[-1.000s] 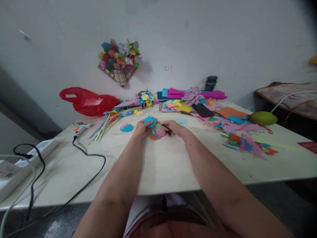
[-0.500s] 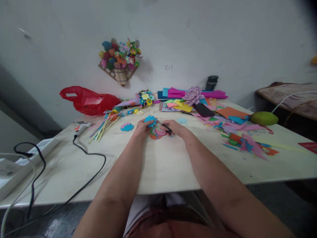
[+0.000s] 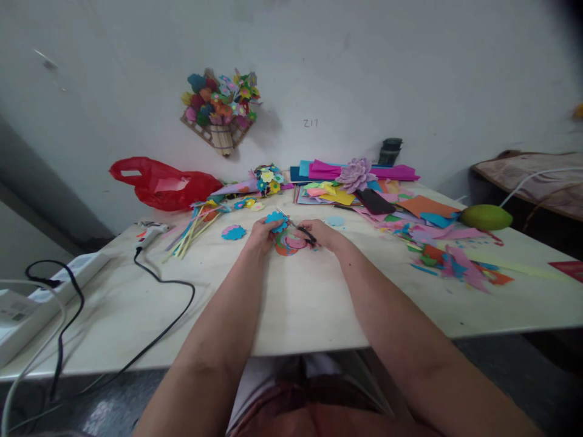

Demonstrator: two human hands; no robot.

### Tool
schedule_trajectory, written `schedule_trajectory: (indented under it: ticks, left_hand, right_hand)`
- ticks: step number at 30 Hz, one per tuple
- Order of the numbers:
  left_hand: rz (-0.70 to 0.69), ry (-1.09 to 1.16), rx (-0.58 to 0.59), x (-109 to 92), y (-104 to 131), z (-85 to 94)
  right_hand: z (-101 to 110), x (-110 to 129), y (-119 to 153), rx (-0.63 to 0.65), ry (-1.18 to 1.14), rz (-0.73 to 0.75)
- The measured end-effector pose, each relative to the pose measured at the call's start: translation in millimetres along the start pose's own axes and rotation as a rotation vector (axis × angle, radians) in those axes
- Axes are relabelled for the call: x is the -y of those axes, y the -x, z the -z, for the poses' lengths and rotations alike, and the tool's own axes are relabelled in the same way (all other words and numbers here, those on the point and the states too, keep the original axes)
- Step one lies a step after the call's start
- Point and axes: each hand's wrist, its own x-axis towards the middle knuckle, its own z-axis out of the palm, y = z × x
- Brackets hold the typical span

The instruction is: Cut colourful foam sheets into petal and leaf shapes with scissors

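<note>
My left hand (image 3: 261,235) pinches a blue scalloped paper piece (image 3: 276,222). In my right hand (image 3: 319,233) are scissors (image 3: 306,234) with dark handles, their blades reaching to the right edge of the blue piece. Below and between both hands lie round paper pieces (image 3: 286,246) in orange, pink and green, partly hidden by the fingers. A blue and pink scalloped stack (image 3: 234,232) rests on the table to the left of my left hand. Beyond my right hand sits a pale blue piece (image 3: 336,221).
On the white table (image 3: 300,309), paper strips (image 3: 189,233), a glue gun (image 3: 152,235) and a red bag (image 3: 166,185) are at the left. Coloured scraps (image 3: 460,264), a green fruit (image 3: 486,216) and a purple flower (image 3: 356,175) are at the right and back.
</note>
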Motion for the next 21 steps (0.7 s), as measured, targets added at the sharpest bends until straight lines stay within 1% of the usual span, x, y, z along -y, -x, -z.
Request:
schedule_trajectory:
  ticks: [8, 14, 21]
  left_hand:
    - [0.006, -0.003, -0.02, -1.3, 1.2, -1.0]
    - [0.0, 0.002, -0.019, -1.0, 0.6, -0.7]
    - [0.002, 0.004, -0.032, 0.4, -1.7, 1.3]
  right_hand:
    - [0.6, -2.8, -1.1, 0.009, -0.018, 0.025]
    - [0.1, 0.0, 0.5, 0.008, -0.03, 0.012]
    - [0.7, -2.7, -2.1, 0.009, -0.028, 0.001]
